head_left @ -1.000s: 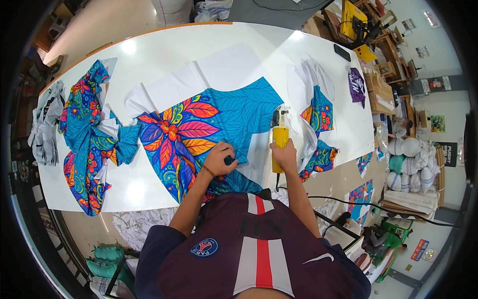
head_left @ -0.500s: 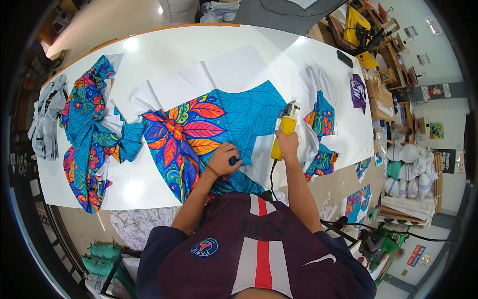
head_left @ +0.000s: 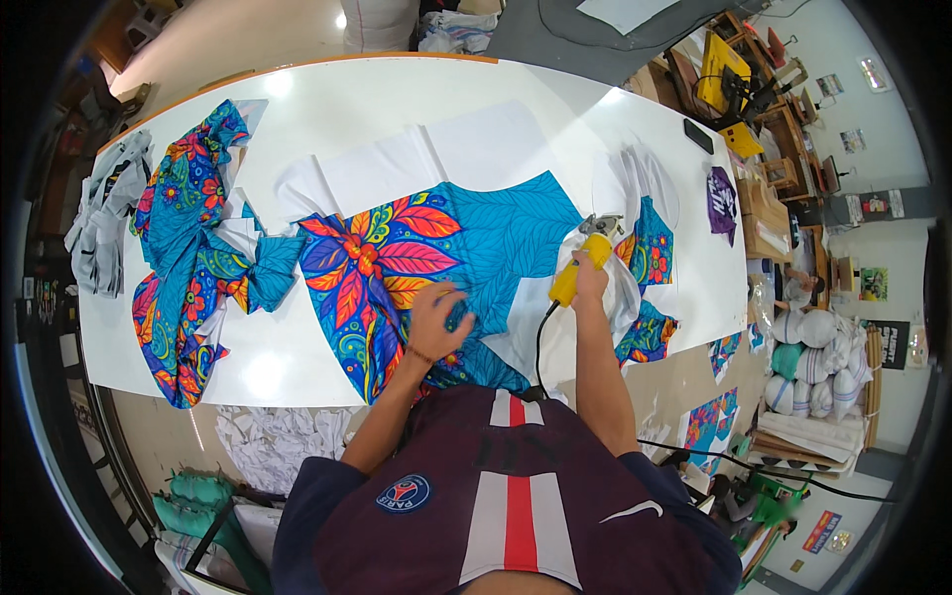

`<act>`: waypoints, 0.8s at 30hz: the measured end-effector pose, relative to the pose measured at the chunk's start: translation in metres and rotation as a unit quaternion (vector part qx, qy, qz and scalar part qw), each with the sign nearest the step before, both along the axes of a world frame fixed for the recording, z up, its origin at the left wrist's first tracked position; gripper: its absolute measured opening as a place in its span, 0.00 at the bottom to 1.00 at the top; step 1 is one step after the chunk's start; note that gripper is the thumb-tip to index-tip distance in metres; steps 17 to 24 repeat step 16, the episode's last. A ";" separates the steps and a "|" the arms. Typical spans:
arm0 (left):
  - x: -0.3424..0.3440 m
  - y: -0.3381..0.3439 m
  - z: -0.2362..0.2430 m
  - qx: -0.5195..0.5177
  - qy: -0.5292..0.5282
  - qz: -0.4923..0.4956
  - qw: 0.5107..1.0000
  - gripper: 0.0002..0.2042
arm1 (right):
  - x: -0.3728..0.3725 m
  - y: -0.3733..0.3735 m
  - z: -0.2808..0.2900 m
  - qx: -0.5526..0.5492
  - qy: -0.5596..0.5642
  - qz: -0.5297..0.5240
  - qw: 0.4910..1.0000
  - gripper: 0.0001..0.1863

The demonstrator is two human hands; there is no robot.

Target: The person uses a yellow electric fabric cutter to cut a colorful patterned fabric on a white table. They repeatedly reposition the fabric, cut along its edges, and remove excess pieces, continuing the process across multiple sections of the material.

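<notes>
In my right hand (head_left: 591,280) is a yellow electric fabric cutter (head_left: 596,245), its metal head pointing away from me, close to the right edge of a printed fabric panel (head_left: 516,233). The panel is teal with leaf lines and large orange, pink and purple flowers. Over its near part hovers or rests my left hand (head_left: 436,322), fingers curled around a small dark thing that I cannot make out. White fabric (head_left: 511,332) lies along the panel's near right side, and more white cloth (head_left: 486,144) shows beyond it.
Crumpled printed pieces (head_left: 178,258) and a grey-white pile (head_left: 104,218) lie on the white table (head_left: 253,382) at left. To the right are smaller printed cuttings (head_left: 652,243), a phone (head_left: 698,136) and a purple cloth (head_left: 722,203). The cutter's black cord (head_left: 539,347) runs toward me.
My right hand has swung the cutter to the right and tilted it, away from the panel's edge. My left hand has shifted slightly, its fingers more raised. The whole view has shifted a little.
</notes>
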State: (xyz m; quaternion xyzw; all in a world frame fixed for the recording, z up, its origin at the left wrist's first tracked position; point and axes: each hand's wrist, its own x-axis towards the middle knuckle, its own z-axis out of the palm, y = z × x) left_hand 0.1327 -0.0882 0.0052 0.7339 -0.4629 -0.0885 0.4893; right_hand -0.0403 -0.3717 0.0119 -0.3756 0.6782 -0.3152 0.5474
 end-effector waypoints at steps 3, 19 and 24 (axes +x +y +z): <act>-0.005 0.036 0.003 0.104 -0.040 0.200 0.973 0.36 | -0.027 -0.010 -0.015 -0.013 -0.005 0.029 0.999 0.23; 0.077 0.141 0.015 0.450 -0.169 0.141 0.866 0.69 | -0.058 0.005 0.011 -0.167 0.087 0.244 0.951 0.20; 0.077 0.141 0.015 0.450 -0.169 0.141 0.866 0.69 | -0.058 0.005 0.011 -0.167 0.087 0.244 0.951 0.20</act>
